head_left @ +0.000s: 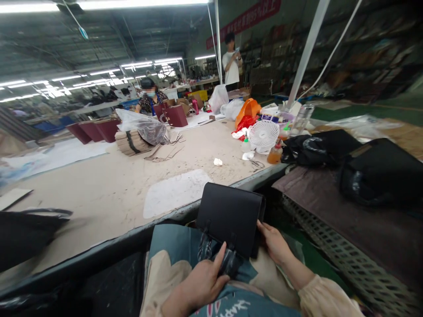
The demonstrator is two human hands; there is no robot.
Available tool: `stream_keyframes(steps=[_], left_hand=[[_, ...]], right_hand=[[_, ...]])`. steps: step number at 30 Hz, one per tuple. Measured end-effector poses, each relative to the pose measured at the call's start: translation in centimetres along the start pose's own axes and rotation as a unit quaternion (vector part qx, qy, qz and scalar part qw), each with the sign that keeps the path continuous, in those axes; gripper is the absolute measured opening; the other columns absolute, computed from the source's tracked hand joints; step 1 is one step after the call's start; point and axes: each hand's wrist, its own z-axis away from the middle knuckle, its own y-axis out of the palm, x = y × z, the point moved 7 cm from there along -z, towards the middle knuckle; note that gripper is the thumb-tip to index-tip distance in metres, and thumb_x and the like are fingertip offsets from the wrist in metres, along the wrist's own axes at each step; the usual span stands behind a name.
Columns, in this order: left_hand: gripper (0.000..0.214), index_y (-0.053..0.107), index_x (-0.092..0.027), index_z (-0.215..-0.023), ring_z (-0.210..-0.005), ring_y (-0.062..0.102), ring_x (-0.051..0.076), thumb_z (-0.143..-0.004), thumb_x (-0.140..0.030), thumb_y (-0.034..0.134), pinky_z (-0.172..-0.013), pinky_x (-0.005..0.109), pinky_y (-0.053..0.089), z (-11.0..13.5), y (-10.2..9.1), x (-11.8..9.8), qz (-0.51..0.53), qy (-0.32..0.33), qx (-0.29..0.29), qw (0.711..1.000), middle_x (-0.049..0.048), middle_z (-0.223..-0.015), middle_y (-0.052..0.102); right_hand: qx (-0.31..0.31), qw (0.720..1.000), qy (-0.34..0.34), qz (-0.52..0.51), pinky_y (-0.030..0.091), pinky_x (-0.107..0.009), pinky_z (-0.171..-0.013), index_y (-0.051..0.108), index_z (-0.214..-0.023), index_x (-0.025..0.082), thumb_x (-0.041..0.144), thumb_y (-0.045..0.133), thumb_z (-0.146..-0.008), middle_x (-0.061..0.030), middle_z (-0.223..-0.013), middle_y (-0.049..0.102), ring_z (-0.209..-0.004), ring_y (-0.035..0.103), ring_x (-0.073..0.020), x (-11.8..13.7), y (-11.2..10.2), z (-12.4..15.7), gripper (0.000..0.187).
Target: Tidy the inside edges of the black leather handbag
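Note:
A black handbag [228,215] lies tilted across my lap, its flap side up and its handle [231,264] wrapped in clear plastic toward me. My left hand [206,277] is at that handle, index finger stretched onto the bag and thumb on the near side; its other fingers are mostly hidden. At the bag's right edge, my right hand [276,242] grips the side, with the thumb and fingers partly behind it. A blue-green apron [172,242] covers my lap under the bag.
The worktable [99,185] holds a white sheet [178,191], brown board pieces [130,143], a white fan [263,135] and an amber bottle [275,152]. More black bags [383,171] lie on a cloth-covered crate at right. Another black bag [29,233] is at left. Two people are beyond.

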Motion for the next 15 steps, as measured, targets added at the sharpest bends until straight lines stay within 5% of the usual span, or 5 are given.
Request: stream_keyframes(steps=[5,9,15], left_hand=[[0.089,-0.010,-0.006,-0.146,-0.085,0.066,0.028,-0.085,-0.033,0.048,-0.072,0.034,0.049,-0.3,0.8,-0.9,-0.057,0.024,0.017,0.998,0.0173,-0.096,0.069],[0.080,-0.005,-0.005,-0.147,-0.079,0.067,0.028,-0.088,-0.031,0.043,-0.069,0.034,0.050,-0.4,1.0,-1.4,-0.077,0.033,0.024,0.996,0.0182,-0.091,0.070],[0.072,0.008,-0.001,-0.147,-0.056,0.063,0.028,-0.090,-0.033,0.038,-0.053,0.035,0.047,-1.6,0.5,-2.3,-0.116,0.057,0.031,0.991,0.0207,-0.075,0.070]], right_hand=[[-0.093,0.988,-0.081,0.090,0.052,-0.045,-0.087,0.065,-0.112,0.022,0.059,0.044,-0.085,-0.0085,-0.105,0.070,-0.103,0.063,-0.0282,0.5,-2.4,-0.4,0.051],[-0.189,0.949,-0.180,0.179,0.037,-0.048,-0.103,0.036,-0.142,0.021,0.056,0.035,-0.090,-0.0111,-0.132,0.053,-0.121,0.050,-0.0254,3.3,-4.7,0.2,0.063],[-0.223,0.881,-0.285,0.306,0.013,-0.050,-0.114,0.027,-0.145,0.020,0.050,0.036,-0.090,-0.0115,-0.149,0.029,-0.138,0.020,-0.0255,8.4,-3.5,-0.4,0.064]])
